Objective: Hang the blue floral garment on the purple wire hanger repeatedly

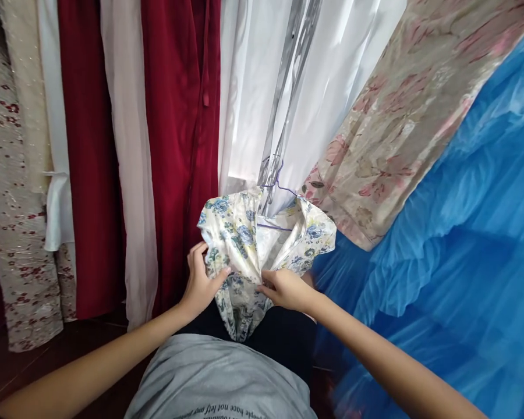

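At center frame, the left hand [202, 285] grasps the side of a floral garment [240, 233] on a purple hanger [278, 184]; the right hand [286, 288] pinches the front.

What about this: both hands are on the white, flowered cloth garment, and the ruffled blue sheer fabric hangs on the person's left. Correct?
Not quite: the ruffled blue sheer fabric hangs on the person's right, as the head view shows. The left hand and right hand are on the white, flowered cloth garment.
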Action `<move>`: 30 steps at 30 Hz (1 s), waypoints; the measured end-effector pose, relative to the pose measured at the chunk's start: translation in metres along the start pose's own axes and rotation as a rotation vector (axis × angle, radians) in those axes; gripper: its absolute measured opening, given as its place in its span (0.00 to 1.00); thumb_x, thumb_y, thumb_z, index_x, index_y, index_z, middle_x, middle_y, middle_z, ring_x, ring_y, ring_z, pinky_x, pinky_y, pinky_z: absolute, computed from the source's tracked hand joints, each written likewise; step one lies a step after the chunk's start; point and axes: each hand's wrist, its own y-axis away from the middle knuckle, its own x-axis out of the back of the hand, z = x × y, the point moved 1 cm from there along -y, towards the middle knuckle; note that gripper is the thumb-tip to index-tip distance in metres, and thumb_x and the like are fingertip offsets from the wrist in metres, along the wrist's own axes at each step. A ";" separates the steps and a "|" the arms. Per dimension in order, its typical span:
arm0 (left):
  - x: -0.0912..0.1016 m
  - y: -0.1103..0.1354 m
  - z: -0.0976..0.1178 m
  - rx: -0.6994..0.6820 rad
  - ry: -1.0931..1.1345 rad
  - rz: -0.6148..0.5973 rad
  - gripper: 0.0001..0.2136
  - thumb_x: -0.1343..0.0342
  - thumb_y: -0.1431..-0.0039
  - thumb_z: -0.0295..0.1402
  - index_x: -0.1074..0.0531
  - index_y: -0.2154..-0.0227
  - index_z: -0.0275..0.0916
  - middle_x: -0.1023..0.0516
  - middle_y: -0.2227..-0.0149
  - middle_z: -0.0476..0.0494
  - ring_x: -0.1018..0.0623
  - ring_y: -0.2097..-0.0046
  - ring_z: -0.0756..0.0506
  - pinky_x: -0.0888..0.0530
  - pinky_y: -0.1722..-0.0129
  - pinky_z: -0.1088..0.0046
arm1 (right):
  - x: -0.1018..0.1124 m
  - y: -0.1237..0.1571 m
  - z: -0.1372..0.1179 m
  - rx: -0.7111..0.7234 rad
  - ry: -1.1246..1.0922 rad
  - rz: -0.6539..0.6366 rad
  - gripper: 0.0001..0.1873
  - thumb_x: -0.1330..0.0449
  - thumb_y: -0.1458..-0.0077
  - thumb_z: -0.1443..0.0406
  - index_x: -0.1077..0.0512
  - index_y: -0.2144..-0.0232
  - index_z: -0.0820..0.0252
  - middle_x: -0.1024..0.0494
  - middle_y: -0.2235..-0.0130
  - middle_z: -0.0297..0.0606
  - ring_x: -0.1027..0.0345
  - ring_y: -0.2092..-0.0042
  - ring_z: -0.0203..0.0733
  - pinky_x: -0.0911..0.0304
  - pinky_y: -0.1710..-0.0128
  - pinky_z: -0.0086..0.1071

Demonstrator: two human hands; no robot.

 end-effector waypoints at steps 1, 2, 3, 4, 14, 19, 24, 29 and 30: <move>0.000 0.004 0.001 -0.127 -0.075 0.051 0.29 0.36 0.44 0.38 0.39 0.42 0.39 0.32 0.41 0.32 0.32 0.37 0.34 0.34 0.38 0.51 | 0.003 0.002 -0.001 0.001 -0.015 -0.010 0.11 0.41 0.35 0.58 0.29 0.66 0.59 0.20 0.72 0.38 0.26 0.69 0.42 0.49 0.71 0.29; -0.003 0.009 0.004 -0.239 -0.122 0.020 0.26 0.36 0.43 0.37 0.37 0.44 0.39 0.31 0.42 0.32 0.32 0.39 0.34 0.34 0.39 0.51 | 0.006 0.004 -0.002 0.003 -0.032 -0.023 0.10 0.41 0.35 0.59 0.29 0.66 0.60 0.20 0.73 0.38 0.26 0.69 0.41 0.49 0.71 0.29; -0.009 0.013 0.007 -0.324 -0.149 -0.088 0.22 0.36 0.43 0.37 0.34 0.48 0.40 0.28 0.46 0.34 0.29 0.41 0.35 0.32 0.40 0.52 | 0.008 0.006 -0.004 0.008 -0.052 -0.037 0.10 0.41 0.35 0.60 0.29 0.66 0.60 0.21 0.73 0.38 0.27 0.70 0.41 0.48 0.71 0.28; -0.018 0.018 0.009 -0.368 -0.173 -0.242 0.17 0.36 0.42 0.38 0.32 0.53 0.40 0.25 0.50 0.37 0.26 0.46 0.37 0.30 0.43 0.55 | 0.009 0.007 -0.006 0.014 -0.075 -0.053 0.09 0.41 0.35 0.61 0.29 0.66 0.60 0.21 0.74 0.37 0.27 0.71 0.40 0.47 0.71 0.28; -0.063 0.029 0.031 -0.226 -0.406 -0.788 0.09 0.48 0.33 0.35 0.25 0.64 0.37 0.19 0.62 0.40 0.19 0.59 0.39 0.25 0.60 0.65 | 0.039 -0.019 0.015 0.034 -0.239 -0.158 0.08 0.43 0.38 0.67 0.29 0.70 0.61 0.21 0.78 0.35 0.29 0.77 0.37 0.41 0.73 0.27; -0.057 0.021 0.042 -0.261 -0.614 -0.964 0.09 0.49 0.37 0.29 0.24 0.60 0.34 0.18 0.61 0.36 0.18 0.58 0.35 0.23 0.58 0.60 | 0.130 -0.080 0.048 -0.059 -0.195 -0.123 0.10 0.41 0.38 0.66 0.25 0.72 0.64 0.24 0.81 0.33 0.31 0.80 0.36 0.36 0.75 0.29; -0.064 0.023 0.048 -0.247 -0.739 -1.009 0.11 0.50 0.37 0.27 0.24 0.57 0.31 0.18 0.59 0.31 0.18 0.56 0.33 0.23 0.57 0.58 | 0.208 -0.128 0.064 -0.156 -0.060 -0.025 0.13 0.37 0.42 0.68 0.26 0.79 0.63 0.27 0.83 0.33 0.35 0.81 0.34 0.34 0.70 0.33; -0.057 0.002 0.042 -0.195 -0.600 -1.027 0.13 0.49 0.33 0.39 0.23 0.63 0.38 0.17 0.64 0.37 0.18 0.60 0.34 0.25 0.62 0.60 | 0.210 -0.128 0.066 -0.201 -0.086 0.100 0.06 0.37 0.41 0.68 0.23 0.70 0.63 0.25 0.81 0.33 0.33 0.81 0.36 0.34 0.71 0.32; -0.054 -0.013 0.045 -0.180 -0.530 -0.961 0.13 0.48 0.33 0.41 0.23 0.64 0.39 0.18 0.66 0.40 0.18 0.62 0.36 0.25 0.63 0.62 | 0.207 -0.123 0.067 -0.195 -0.118 0.142 0.04 0.37 0.40 0.67 0.23 0.67 0.62 0.25 0.81 0.33 0.33 0.81 0.36 0.35 0.72 0.31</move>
